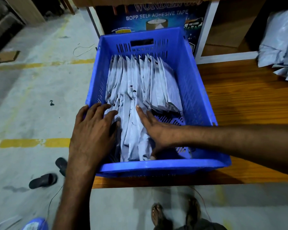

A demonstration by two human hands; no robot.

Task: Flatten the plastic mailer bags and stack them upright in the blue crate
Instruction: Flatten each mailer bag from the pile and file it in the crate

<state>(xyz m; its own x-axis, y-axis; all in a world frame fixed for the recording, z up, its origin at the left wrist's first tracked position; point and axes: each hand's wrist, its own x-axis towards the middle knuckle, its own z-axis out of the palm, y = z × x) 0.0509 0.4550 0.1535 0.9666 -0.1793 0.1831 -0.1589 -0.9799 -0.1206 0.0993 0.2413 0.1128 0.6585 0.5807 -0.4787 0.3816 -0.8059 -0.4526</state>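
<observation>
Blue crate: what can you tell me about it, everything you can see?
The blue crate is a rectangular plastic box with slotted walls, a handle cut-out in its far end and a perforated floor. It sits at the left edge of a wooden table. Pale mailer bags stand on edge inside. The left hand rests over its left rim; the right hand presses the bags.

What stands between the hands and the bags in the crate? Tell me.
Nothing visible. The left hand and right hand both touch the bags directly, inside the crate, with no object between them.
</observation>
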